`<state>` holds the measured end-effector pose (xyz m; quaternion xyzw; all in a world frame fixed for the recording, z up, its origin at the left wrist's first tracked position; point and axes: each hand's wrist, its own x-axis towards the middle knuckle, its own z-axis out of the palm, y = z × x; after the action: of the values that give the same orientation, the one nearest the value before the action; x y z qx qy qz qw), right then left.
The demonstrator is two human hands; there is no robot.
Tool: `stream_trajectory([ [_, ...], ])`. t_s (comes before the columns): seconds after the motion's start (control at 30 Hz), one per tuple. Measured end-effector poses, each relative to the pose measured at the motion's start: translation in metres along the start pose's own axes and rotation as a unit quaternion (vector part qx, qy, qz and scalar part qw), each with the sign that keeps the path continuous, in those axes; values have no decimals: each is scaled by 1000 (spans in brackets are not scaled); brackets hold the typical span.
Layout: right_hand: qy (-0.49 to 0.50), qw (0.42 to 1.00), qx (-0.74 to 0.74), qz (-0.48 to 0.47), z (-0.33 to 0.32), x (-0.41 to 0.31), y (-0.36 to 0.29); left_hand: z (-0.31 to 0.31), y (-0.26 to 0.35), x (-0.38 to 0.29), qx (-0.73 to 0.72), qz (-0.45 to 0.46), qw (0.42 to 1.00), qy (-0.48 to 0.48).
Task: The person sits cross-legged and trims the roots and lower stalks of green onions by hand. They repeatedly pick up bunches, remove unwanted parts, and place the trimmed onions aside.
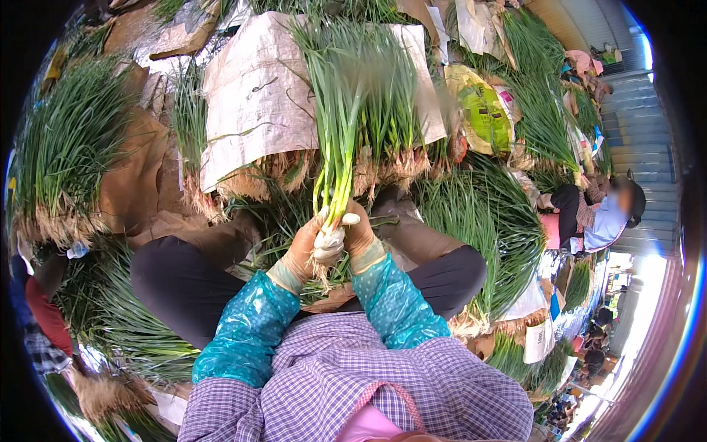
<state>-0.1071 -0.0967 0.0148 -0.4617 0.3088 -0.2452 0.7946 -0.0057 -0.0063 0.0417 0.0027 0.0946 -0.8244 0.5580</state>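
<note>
My left hand [302, 243] and my right hand [356, 226] meet at the centre, both closed around the lower stems of a bunch of green onions [341, 160]. White fingertips, seemingly gloved or covered, wrap the stalks just above the roots. Pale roots hang below the fingers, and the long green leaves point away from me. Beyond my hands, more green onions [389, 110] lie on a woven plastic sack [259, 94], their roots towards me. Teal dotted sleeve covers reach to both wrists.
Piles of green onions lie left [72, 132] and right [469, 221] of my crossed legs. A yellow-green printed bag [480, 110] lies at the upper right. Another person [599, 215] sits at the far right by a corrugated metal wall [640, 160]. Someone's red-clothed limb [48, 315] shows at the left edge.
</note>
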Motion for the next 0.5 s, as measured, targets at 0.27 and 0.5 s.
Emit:
stream_trajectory([
  [0.27,-84,911,379,139,5,32,-9,-6,-7,4,15,-6,999,37],
  [0.5,176,982,60,44,17,10,-6,-2,13,-1,-41,44,994,-96],
])
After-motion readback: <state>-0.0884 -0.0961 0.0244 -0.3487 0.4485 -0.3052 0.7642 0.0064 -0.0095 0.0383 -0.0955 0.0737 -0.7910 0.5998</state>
